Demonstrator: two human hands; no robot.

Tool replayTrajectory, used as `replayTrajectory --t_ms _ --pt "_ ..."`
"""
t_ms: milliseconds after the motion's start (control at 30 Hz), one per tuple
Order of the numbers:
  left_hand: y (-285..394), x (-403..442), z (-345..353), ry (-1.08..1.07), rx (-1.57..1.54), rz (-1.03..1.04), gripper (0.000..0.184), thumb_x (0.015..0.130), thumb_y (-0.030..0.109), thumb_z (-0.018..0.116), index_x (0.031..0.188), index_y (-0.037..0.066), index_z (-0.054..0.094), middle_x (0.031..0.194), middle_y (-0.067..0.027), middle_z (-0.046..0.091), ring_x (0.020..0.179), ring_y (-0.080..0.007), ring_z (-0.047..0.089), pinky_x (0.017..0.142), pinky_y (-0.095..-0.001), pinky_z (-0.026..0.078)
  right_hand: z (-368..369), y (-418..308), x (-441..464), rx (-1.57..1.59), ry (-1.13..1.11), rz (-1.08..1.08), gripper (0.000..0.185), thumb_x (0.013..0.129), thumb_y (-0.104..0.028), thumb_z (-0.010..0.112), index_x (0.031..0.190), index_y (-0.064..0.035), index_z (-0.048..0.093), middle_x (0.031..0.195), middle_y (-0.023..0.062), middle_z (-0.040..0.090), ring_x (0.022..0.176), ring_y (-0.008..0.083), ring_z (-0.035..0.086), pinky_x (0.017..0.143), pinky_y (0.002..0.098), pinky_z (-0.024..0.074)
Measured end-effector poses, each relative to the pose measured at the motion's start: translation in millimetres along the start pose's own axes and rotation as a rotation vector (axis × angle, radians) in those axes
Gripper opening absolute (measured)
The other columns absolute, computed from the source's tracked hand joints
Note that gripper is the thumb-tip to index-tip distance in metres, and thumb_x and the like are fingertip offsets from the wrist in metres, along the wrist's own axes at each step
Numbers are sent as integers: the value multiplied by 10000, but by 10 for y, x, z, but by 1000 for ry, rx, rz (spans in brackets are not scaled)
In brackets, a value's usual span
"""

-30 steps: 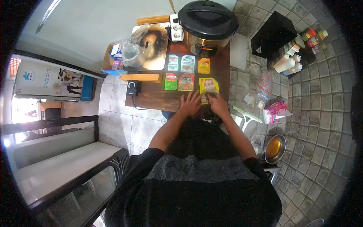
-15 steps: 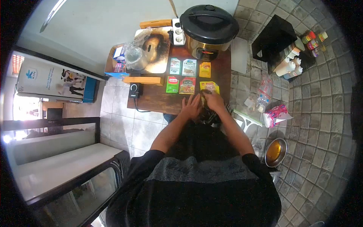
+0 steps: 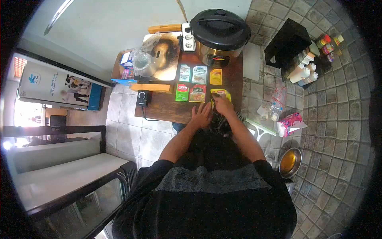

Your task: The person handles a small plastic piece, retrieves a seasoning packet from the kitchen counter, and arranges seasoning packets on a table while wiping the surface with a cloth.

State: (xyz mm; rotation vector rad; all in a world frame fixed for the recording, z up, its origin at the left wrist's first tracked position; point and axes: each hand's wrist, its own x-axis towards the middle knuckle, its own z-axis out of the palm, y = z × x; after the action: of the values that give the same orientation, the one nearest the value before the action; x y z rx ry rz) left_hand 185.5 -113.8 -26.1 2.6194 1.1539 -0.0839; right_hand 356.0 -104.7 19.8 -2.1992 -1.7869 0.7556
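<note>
On the front part of the wooden table (image 3: 159,113), my left hand (image 3: 201,116) lies with its fingers spread, just left of a yellow packet (image 3: 224,93). My right hand (image 3: 223,105) is closed over the lower part of that packet; what its fingers grip is too small to make out. A green packet (image 3: 182,92) and a red packet (image 3: 197,94) lie side by side to the left. Behind them are two white-and-teal packets (image 3: 185,73) (image 3: 199,75) and a small orange-yellow packet (image 3: 216,77).
A large black-lidded cooker (image 3: 220,30) stands at the back beside a power strip (image 3: 188,40). A scorched board (image 3: 169,55) with a plastic-wrapped container (image 3: 144,63) is at the left. To the right are bottles (image 3: 300,73), a pink pack (image 3: 290,123) and a pan (image 3: 289,162).
The view has shifted, so the table sits slightly lower. My right hand has moved up and left over the yellow packet and covers more of it. My left hand stays flat beside it.
</note>
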Motion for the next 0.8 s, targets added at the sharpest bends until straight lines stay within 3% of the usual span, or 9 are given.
replayTrajectory --t_ms 233,300,333,500,733,800 --pt "20 28 -5 -197 -44 -57 677 913 462 325 1433 191 -14 1494 22 44 1367 -245 53 1031 -579 59 -13 18 -363 -3 -47 -31 361 831 -177 457 1166 -255 565 1039 229 515 925 376 542 767 446 458" --pt "10 7 85 173 -92 -2 654 843 409 453 1397 146 227 1439 4 260 1301 -242 264 982 -609 179 12 25 -515 -14 -53 -43 353 834 -182 454 1162 -250 568 1044 228 516 929 375 542 769 445 459" --pt "5 10 95 173 -92 0 654 843 409 453 1397 146 227 1439 4 260 1301 -242 264 982 -609 179 31 28 -586 -41 -24 -55 345 836 -185 455 1156 -242 571 1047 229 517 923 378 545 768 447 459" --pt "-3 32 28 -7 -121 -22 672 866 438 410 1413 143 155 1469 2 172 1336 -252 184 1008 -606 118 9 9 -434 -39 11 -37 333 831 -192 470 1146 -228 571 1061 227 520 923 384 547 769 455 459" --pt "-1 34 -82 -32 -105 -7 670 866 422 411 1414 140 148 1471 -8 169 1341 -255 169 1007 -607 119 -69 -121 113 -96 -6 4 412 823 -168 457 1220 -262 509 1169 176 492 1000 343 531 798 442 463" --pt "6 52 -134 -234 -34 -28 680 918 442 324 1430 166 -27 1494 -13 28 1363 -273 74 1025 -588 83 -51 -86 96 -66 -4 -4 399 827 -176 454 1212 -260 517 1172 177 490 1006 345 527 804 444 459"
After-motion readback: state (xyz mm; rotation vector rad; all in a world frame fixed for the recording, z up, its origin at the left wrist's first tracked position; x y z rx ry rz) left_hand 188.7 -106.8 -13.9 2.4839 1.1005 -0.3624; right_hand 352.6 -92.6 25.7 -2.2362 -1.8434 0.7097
